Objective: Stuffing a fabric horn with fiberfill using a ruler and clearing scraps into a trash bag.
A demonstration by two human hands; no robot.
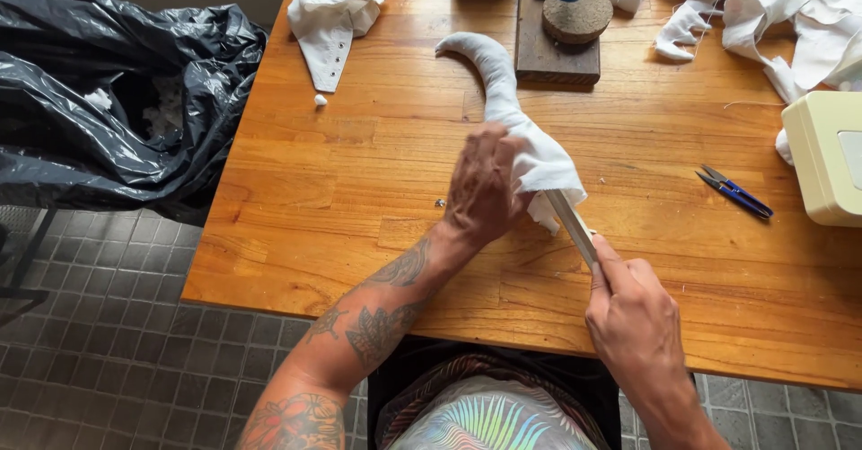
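Head view, looking down on a wooden table (359, 189).

Left hand (482, 185): fingers curled round the open end of one white stuffed fabric tube (503, 91), gripping it. The tube runs away from the fingertips and curves to a narrow tip far up the table; its loose cloth mouth bunches just beyond the knuckles.

Right hand (633, 315): fingers closed in a fist about the near end of one flat pale stick (573, 225). The stick slants up from the thumb and its far end goes into the cloth mouth, right beside the left fingertips. The two hands are near each other, not touching.

Counted around them:
- One pair of blue-handled thread snips (736, 191), well to the right of the right-hand fingers, lying flat.
- One cream box-shaped thing (826, 154) at the right edge, beyond the snips.
- One dark wooden block (548, 50) past the tube's curve, with one round cork-like piece on it.
- One folded white cloth piece (332, 10) far beyond the left fingers; a heap of white scraps (772, 19) at top right, number cannot be told.
- One small white tuft (321, 100) below the folded piece.
- One black plastic bag (117, 91), open, off the table's left edge.
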